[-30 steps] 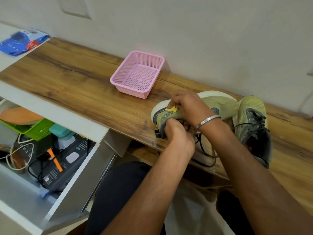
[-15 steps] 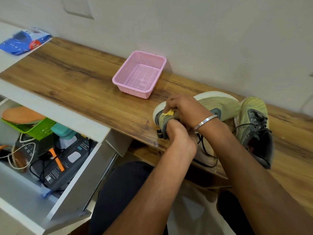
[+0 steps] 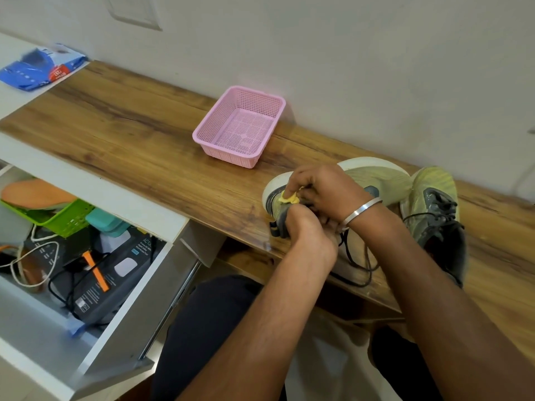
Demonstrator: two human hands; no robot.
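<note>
Left hand (image 3: 309, 236) grips shoe (image 3: 376, 175), right hand (image 3: 328, 190) pinches cloth (image 3: 290, 198); basket (image 3: 228, 157) behind, sneaker (image 3: 434, 190) beside

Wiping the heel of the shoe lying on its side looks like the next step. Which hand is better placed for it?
Right. The right hand pinches the yellow wad at the heel of the shoe, while the left hand grips the shoe from the near side and seems to steady it.
</note>
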